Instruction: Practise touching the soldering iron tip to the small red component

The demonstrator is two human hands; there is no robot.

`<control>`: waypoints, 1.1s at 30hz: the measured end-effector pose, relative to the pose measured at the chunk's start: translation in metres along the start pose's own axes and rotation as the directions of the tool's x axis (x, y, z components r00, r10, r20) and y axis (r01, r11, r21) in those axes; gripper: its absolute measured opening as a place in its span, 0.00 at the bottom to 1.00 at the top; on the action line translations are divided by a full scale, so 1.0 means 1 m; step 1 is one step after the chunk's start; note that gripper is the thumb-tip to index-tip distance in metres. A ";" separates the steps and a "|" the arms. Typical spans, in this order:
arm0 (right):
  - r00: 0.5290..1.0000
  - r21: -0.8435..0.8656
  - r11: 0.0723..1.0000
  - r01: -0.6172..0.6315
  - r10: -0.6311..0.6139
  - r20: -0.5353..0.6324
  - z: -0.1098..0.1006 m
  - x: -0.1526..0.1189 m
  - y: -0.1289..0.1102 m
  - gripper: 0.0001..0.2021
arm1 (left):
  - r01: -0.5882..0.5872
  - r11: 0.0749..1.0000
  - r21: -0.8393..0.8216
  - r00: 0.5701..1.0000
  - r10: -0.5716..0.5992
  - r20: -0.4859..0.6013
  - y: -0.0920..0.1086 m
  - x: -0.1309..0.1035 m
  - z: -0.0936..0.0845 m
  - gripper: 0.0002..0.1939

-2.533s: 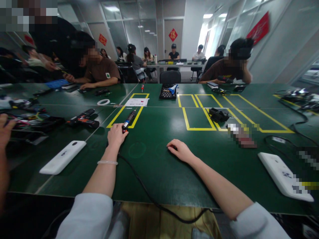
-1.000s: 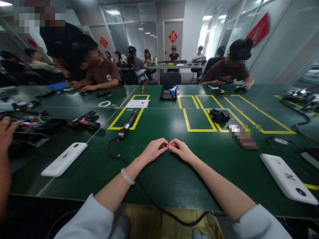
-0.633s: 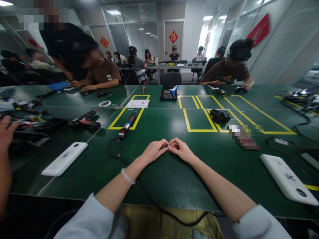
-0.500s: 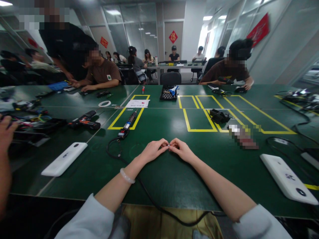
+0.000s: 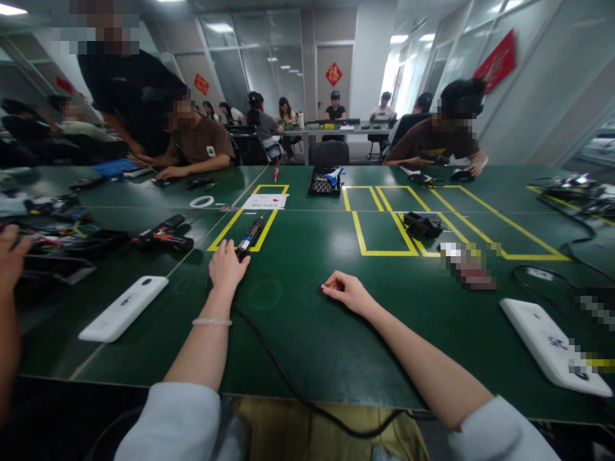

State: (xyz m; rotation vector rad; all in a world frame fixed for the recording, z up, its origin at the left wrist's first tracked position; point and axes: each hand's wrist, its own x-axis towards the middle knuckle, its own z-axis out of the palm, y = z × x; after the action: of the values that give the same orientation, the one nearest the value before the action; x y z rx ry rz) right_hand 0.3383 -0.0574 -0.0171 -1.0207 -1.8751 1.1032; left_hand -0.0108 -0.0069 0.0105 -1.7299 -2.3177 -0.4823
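An electric screwdriver (image 5: 251, 235) with a dark body lies on the green table (image 5: 288, 358), its tip pointing away from me. My left hand (image 5: 227, 267) is over its rear end, thumb on the right side and fingers on the left, apart around it. The tool still rests on the table, and my palm hides its cable end. Near the middle, my right hand (image 5: 346, 291) pinches a small dark red piece (image 5: 321, 288) between thumb and fingertips; it is too small to name. A black cable (image 5: 273, 358) runs from beneath my left wrist to the front edge.
To the left are a cordless drill (image 5: 166, 234), a white power bank (image 5: 123, 308) and another person's hand (image 5: 13, 250). At right lie a black clamp-like part (image 5: 423, 225) and another white power bank (image 5: 555, 346). A black tray (image 5: 325, 187) stands farther back. Yellow tape (image 5: 389, 252) marks rectangles.
My hands have parted. The left moved leftward and forward to the screwdriver's rear end; the right stayed near the middle with the small piece in its fingertips. The screwdriver has not visibly moved.
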 end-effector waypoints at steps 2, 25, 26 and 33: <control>1.000 -0.004 1.000 -0.007 0.007 -0.005 0.000 0.000 -0.001 0.13 | 0.021 1.000 -0.007 0.990 -0.020 0.139 -0.013 0.005 0.002 0.30; 0.998 -0.084 0.996 0.036 -0.040 -0.050 0.004 0.002 0.001 0.10 | -0.378 0.894 -0.241 0.881 0.427 0.205 0.078 -0.050 -0.009 0.29; 0.998 -0.091 0.995 0.040 -0.045 -0.054 0.004 0.002 0.001 0.09 | -0.402 0.873 -0.277 0.865 0.461 0.199 0.086 -0.056 -0.009 0.29; 0.997 -0.199 0.980 0.015 -0.030 -0.073 0.003 0.003 0.002 0.07 | -0.520 0.721 -0.458 0.758 0.636 0.141 0.125 -0.090 -0.013 0.30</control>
State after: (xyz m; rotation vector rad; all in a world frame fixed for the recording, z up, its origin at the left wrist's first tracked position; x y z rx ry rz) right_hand 0.3346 -0.0549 -0.0200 -1.1328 -1.9589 0.8646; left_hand 0.1343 -0.0597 0.0067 -2.7590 -1.7204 -0.6257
